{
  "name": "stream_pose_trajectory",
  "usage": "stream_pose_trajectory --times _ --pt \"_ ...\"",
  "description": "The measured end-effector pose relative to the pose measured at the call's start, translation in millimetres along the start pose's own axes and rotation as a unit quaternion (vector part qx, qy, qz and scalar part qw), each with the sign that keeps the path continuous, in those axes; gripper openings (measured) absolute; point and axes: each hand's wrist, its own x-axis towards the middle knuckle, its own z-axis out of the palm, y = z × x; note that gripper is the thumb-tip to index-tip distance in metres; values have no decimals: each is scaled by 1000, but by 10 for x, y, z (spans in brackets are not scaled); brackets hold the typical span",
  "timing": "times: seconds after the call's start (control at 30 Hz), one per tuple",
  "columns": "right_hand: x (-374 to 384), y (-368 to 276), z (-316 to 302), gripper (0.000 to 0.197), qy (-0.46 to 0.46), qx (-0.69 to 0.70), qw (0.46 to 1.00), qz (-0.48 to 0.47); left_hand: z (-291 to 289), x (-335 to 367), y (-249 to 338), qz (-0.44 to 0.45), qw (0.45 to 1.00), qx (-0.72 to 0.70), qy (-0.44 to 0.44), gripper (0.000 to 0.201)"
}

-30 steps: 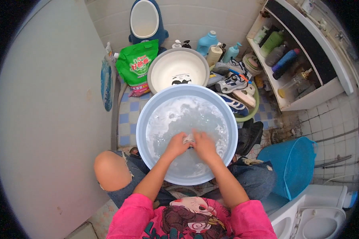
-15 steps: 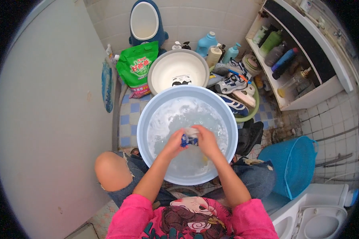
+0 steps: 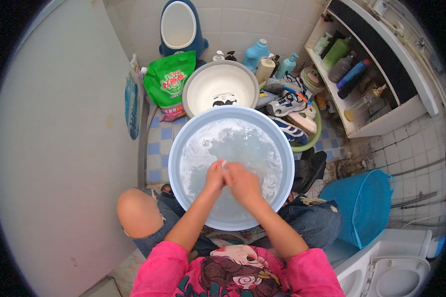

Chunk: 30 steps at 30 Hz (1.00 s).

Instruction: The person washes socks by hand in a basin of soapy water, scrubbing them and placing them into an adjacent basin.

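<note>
I see a green detergent bag [image 3: 171, 81] at eleven o'clock, beside a white basin [image 3: 198, 91] at twelve. Below, the pale blue basin [image 3: 176, 168] of sudsy water sits at centre. My left hand [image 3: 214, 176] and right hand [image 3: 243, 182] press together in it, both clenched on a small pale item [image 3: 223, 164], mostly hidden. Sneakers [image 3: 288, 105] lie at one o'clock.

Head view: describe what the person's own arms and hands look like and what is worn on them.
Both forearms are bare from the elbow down, with bright pink sleeves pushed up at the elbows. The left hand and right hand are bare too: no gloves, and no ring, watch or bracelet shows. The pink top has a cartoon print on its front.
</note>
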Motion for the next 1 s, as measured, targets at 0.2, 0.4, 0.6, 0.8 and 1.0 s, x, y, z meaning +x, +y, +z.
stream_pose_trajectory --times 0.2,0.4,0.6,0.8,1.0 --pt "100 505 -26 21 -101 -106 984 104 135 -159 211 -78 994 57 -43 31" --pt "107 231 -45 22 -104 65 982 141 204 -185 227 -9 992 125 21 32" --pt "116 368 -30 22 -91 -132 985 69 299 -227 165 -11 989 144 32 35" --pt "169 271 -143 25 -5 43 989 139 136 -118 168 -21 995 89 30 37" --pt "0 142 24 25 -35 -73 997 -14 175 -144 141 -36 997 61 15 38"
